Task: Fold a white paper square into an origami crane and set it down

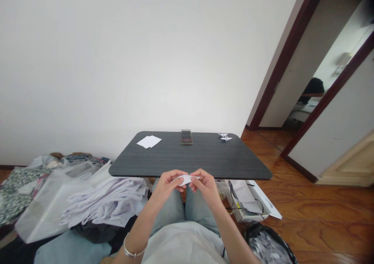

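A small piece of folded white paper (pixel 184 179) is held between my two hands, just in front of the near edge of the dark table (pixel 175 160). My left hand (pixel 170 181) pinches its left part between thumb and fingers. On the other side, my right hand (pixel 202 181) grips the paper's right end, which narrows to a point. The fingers cover part of the folds. Toward the table's back left lie flat white paper sheets (pixel 149 141), overlapping. Folded paper cranes (pixel 225 138) sit close together at the back right.
A phone-like dark object (pixel 186 137) stands at the table's back middle, near the wall. Piled cloth (pixel 108 201) and clear plastic lie to the left. On the right are an open white box (pixel 248 201) with cables and a black bag (pixel 269 244) of scraps.
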The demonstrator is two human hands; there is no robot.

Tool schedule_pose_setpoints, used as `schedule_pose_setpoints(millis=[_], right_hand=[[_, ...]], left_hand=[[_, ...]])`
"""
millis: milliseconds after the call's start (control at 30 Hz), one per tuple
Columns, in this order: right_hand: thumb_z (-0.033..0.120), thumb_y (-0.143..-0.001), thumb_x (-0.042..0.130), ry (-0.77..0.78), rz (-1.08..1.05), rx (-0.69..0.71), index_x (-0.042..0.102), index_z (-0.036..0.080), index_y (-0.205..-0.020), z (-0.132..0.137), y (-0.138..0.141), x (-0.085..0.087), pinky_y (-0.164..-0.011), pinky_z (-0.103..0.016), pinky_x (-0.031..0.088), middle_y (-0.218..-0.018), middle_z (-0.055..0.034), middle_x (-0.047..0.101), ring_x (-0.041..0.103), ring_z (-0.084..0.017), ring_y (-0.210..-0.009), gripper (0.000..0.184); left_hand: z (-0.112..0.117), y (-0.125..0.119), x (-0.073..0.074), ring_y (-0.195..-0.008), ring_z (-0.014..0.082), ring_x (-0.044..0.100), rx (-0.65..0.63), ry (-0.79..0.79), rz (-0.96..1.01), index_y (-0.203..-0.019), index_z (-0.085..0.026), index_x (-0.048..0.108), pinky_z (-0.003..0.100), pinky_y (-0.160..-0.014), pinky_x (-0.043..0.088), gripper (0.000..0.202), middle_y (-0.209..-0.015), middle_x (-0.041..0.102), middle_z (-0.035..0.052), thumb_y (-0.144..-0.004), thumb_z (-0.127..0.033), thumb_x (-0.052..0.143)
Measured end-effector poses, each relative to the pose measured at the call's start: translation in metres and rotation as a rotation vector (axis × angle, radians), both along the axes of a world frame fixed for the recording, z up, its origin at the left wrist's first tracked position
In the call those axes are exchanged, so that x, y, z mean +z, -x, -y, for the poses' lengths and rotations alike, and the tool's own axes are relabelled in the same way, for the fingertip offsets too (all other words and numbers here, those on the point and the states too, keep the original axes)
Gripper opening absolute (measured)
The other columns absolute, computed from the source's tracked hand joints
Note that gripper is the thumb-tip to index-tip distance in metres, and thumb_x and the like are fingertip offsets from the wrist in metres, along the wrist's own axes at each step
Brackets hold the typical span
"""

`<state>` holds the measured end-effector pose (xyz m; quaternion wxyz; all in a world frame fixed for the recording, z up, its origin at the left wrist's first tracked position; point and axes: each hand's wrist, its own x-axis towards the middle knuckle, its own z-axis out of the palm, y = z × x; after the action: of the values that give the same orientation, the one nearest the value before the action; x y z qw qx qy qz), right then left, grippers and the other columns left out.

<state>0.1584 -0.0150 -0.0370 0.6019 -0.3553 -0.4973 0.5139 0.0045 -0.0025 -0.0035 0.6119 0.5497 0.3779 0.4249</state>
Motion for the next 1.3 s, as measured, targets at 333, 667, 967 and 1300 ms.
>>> schedule_pose_setpoints(millis=[333, 667, 967, 1300], right_hand=[[0.031, -0.07, 0.066, 0.013, 0.003, 0.038, 0.058, 0.017, -0.071, 0.004, 0.0, 0.009, -0.037, -0.017, 0.036, -0.048, 0.0043, 0.057, 0.046, -0.007, -0.038, 0.016], [0.033, -0.072, 0.063, -0.011, -0.112, 0.069, 0.056, 0.018, -0.07, 0.004, 0.003, 0.009, -0.04, -0.02, 0.038, -0.051, 0.0025, 0.06, 0.049, -0.009, -0.04, 0.016], [0.043, -0.075, 0.062, 0.027, -0.015, 0.036, 0.058, 0.017, -0.07, 0.003, -0.001, 0.014, -0.041, -0.018, 0.041, -0.052, 0.0005, 0.062, 0.053, -0.009, -0.04, 0.027], [0.044, -0.071, 0.066, 0.085, 0.017, 0.059, 0.06, 0.015, -0.063, 0.0, -0.004, 0.01, -0.04, -0.018, 0.044, -0.05, -0.0005, 0.064, 0.055, -0.009, -0.039, 0.031]], left_hand=[[0.003, -0.001, 0.004, -0.06, 0.0141, 0.059, -0.014, -0.018, 0.01, -0.076, -0.013, 0.07, 0.023, -0.053, 0.047, 0.02, -0.065, 0.065, 0.0035, -0.068, -0.031, 0.066], [0.006, -0.002, 0.008, -0.058, 0.0128, 0.057, 0.02, -0.066, 0.018, -0.07, -0.013, 0.065, 0.022, -0.05, 0.047, 0.018, -0.063, 0.063, 0.0027, -0.068, -0.031, 0.066], [0.004, 0.0, 0.002, -0.055, 0.0116, 0.054, 0.082, -0.229, -0.079, -0.075, -0.013, 0.064, 0.021, -0.049, 0.046, 0.016, -0.059, 0.059, 0.0007, -0.075, -0.029, 0.059], [0.003, 0.0, -0.001, -0.06, 0.0133, 0.055, 0.041, -0.245, -0.086, -0.077, -0.013, 0.062, 0.021, -0.048, 0.045, 0.018, -0.063, 0.057, 0.0012, -0.077, -0.03, 0.057]])
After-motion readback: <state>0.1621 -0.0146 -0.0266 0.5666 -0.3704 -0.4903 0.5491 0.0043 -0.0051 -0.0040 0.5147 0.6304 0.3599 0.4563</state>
